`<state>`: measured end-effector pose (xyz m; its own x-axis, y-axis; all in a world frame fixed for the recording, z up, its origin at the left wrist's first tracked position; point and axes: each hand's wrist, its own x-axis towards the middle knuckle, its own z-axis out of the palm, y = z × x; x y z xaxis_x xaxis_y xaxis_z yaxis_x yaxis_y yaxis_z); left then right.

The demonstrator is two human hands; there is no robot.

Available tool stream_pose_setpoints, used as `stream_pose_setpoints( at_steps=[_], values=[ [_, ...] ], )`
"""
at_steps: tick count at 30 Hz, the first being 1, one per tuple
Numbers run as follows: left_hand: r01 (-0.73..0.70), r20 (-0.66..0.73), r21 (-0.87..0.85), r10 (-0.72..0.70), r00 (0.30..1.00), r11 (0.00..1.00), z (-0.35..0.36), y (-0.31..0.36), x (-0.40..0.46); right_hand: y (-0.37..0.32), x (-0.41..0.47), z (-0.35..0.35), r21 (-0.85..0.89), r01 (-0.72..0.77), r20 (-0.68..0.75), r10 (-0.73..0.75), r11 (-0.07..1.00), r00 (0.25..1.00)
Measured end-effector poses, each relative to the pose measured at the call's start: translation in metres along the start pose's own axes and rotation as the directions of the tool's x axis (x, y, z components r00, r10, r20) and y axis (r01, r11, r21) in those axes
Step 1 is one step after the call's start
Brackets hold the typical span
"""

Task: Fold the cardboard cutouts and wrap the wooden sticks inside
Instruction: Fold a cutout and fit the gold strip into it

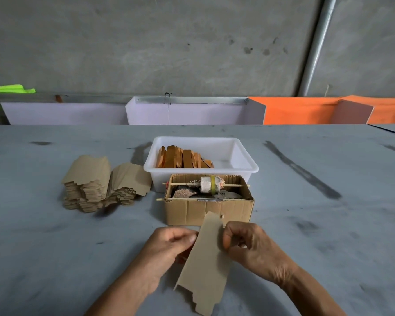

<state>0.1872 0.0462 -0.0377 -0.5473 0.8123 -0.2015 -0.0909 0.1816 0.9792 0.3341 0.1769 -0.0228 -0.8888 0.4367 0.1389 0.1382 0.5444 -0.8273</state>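
Your two hands meet low in the centre of the frame, both clamped on one cardboard cutout [205, 263]. Your left hand [169, 245] pinches its left edge with curled fingers, and your right hand [244, 242] pinches the right edge, thumb and fingertips closed on the card. The cutout runs slanted from just in front of the cardboard box [208, 208] down toward the bottom edge of the frame, its stepped, notched end nearest you. Something reddish shows under your left hand beside the card, but you cannot tell what it is.

The wooden sticks [183, 158] stand packed on edge in the left half of the white tray [244, 165], at centre frame, just behind the box. The box touches the tray's front wall; across its open top lie two thin skewers [235, 185], the rear one carrying a cloth roll [211, 184] bound with a yellow band, with scraps below.

Left of the tray, two stacks of cutouts [100, 185] sit on the grey counter [306, 224], leaning against each other. Along the back of the counter stand white and orange panels [294, 110].
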Motion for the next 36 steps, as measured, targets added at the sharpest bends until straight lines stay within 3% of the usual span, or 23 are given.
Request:
stream_pose_setpoints(
  at_steps=[6, 8, 10, 12, 14, 18, 20, 24, 30, 36],
  values=[
    [0.073, 0.068, -0.062, -0.069, 0.995, 0.995, -0.006, -0.004, -0.001, -0.002, 0.012, 0.001, -0.106, -0.035, 0.074, 0.043, 0.994, 0.996],
    [0.055, 0.022, -0.076, -0.054, 0.998, 0.996, -0.002, -0.003, -0.002, -0.004, 0.015, 0.004, -0.079, -0.03, 0.024, 0.032, 0.996, 0.999],
    [0.012, -0.107, -0.143, -0.028, 0.994, 0.99, 0.002, -0.001, -0.001, -0.003, 0.016, 0.009, 0.099, -0.071, -0.111, 0.082, 0.993, 0.99],
    [-0.053, -0.263, -0.25, -0.015, 0.965, 0.967, 0.004, -0.001, 0.002, 0.001, 0.014, 0.014, 0.388, -0.16, -0.187, 0.247, 0.908, 0.951],
    [-0.112, -0.37, -0.354, -0.029, 0.929, 0.928, 0.006, -0.002, 0.003, 0.005, 0.011, 0.02, 0.538, -0.218, -0.202, 0.375, 0.814, 0.905],
    [-0.11, -0.355, -0.472, -0.074, 0.932, 0.874, 0.017, -0.007, -0.003, 0.005, 0.009, 0.03, 0.676, -0.216, -0.187, 0.448, 0.705, 0.874],
    [-0.097, -0.334, -0.446, -0.066, 0.94, 0.89, 0.019, -0.009, -0.007, 0.005, 0.011, 0.027, 0.669, -0.223, -0.192, 0.455, 0.709, 0.869],
    [-0.145, -0.423, -0.258, 0.023, 0.906, 0.955, -0.002, 0.002, -0.006, 0.001, 0.01, 0.007, 0.628, -0.244, -0.133, 0.412, 0.739, 0.901],
    [-0.059, -0.146, 0.044, 0.065, 0.987, 0.997, -0.021, 0.018, -0.003, -0.006, 0.008, 0.004, 0.521, -0.29, -0.011, 0.347, 0.803, 0.938],
    [-0.071, -0.107, 0.077, 0.079, 0.991, 0.995, -0.019, 0.014, -0.004, -0.006, 0.007, 0.011, 0.566, -0.272, -0.024, 0.345, 0.778, 0.938]
  ],
)
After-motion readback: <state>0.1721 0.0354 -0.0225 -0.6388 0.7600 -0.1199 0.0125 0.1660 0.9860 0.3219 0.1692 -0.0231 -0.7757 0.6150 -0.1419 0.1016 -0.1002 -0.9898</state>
